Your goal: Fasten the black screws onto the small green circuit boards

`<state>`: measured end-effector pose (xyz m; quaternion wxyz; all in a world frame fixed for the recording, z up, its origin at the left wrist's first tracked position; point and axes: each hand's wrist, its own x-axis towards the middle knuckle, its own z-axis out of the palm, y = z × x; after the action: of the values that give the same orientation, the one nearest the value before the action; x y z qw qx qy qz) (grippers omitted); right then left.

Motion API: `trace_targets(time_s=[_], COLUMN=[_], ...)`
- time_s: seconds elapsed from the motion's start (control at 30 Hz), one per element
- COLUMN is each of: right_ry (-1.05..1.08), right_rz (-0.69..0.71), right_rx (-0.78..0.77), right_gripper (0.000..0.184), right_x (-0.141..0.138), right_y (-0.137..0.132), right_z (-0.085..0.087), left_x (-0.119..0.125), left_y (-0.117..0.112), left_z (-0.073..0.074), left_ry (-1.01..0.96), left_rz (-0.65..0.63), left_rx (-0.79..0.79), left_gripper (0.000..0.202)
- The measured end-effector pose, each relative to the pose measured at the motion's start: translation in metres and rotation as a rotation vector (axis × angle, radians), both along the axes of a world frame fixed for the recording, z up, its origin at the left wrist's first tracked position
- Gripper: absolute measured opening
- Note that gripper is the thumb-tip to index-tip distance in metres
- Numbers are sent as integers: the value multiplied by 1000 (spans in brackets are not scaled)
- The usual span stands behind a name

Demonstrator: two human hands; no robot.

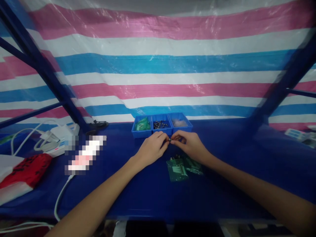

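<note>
My left hand (pixel 153 147) and my right hand (pixel 187 144) meet fingertip to fingertip over the blue table, just in front of three bins. Between them is a small dark metal piece (pixel 170 140), pinched from both sides; its exact kind is too small to make out. Directly behind my hands, the middle blue bin (pixel 161 131) holds many small dark metal parts (pixel 160 124). Below my right hand lie green-tinted clear bags (pixel 177 171) with pale, slender items inside. A few loose metal parts (pixel 175 157) sit at their upper edge.
Green bags (pixel 143 124) fill the left bin, clear ones (pixel 179 123) the right bin. To the left are a white power strip (pixel 63 138), a pixelated device (pixel 86 153) on a white cable (pixel 59 197), and a red-and-white bag (pixel 27 171). Blue posts (pixel 46 69) flank a striped sheet (pixel 160 62).
</note>
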<state>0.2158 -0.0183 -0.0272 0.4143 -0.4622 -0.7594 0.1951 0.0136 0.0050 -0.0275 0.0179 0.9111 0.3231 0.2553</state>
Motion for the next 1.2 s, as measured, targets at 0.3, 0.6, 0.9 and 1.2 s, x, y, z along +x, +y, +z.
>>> trace_targets(time_s=[0.3, 0.6, 0.9, 1.2], right_ry=[-76, -145, -90, -14], right_rz=[5, -6, 2, 33], right_rx=[28, 91, 102, 37], right_gripper=[6, 6, 7, 10], right_x=[3, 3, 1, 0], right_y=[3, 1, -1, -1], right_z=[-3, 0, 2, 2], left_x=[-1, -1, -1, 0], left_y=[0, 0, -1, 0], left_z=[-1, 0, -1, -2], left_ry=[24, 34, 30, 19], left_rz=[-6, -8, -24, 4], left_rx=[19, 35, 32, 43], left_gripper=[9, 8, 8, 8])
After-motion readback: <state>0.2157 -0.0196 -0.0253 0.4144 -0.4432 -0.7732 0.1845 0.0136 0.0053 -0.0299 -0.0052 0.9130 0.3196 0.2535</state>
